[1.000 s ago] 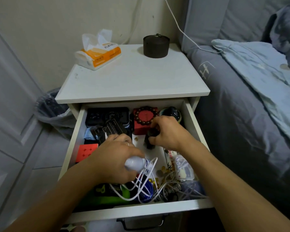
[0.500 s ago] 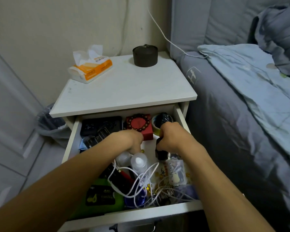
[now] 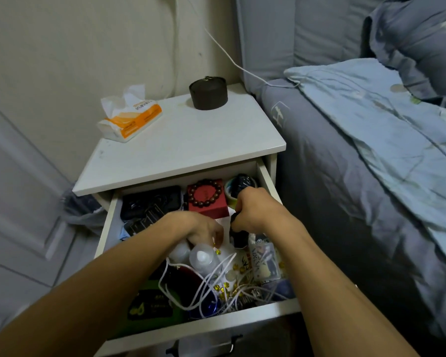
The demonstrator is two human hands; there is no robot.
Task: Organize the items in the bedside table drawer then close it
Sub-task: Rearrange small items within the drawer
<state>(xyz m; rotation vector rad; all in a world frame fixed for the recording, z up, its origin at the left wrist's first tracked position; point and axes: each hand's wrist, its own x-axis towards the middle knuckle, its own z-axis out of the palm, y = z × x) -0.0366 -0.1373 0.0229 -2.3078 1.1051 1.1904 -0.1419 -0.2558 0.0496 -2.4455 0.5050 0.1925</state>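
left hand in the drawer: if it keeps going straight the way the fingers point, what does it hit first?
The left hand points down and slightly right at the drawer floor. First in line look to be the small yellow beads beside the white bottle, right at the fingertips. Whether they already touch is unclear.

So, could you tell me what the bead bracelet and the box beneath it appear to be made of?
The bead bracelet looks like polished dark wood: round brown beads with a faint sheen, though resin is possible. The red box looks like matte cardboard, with flat sides and crisp edges.
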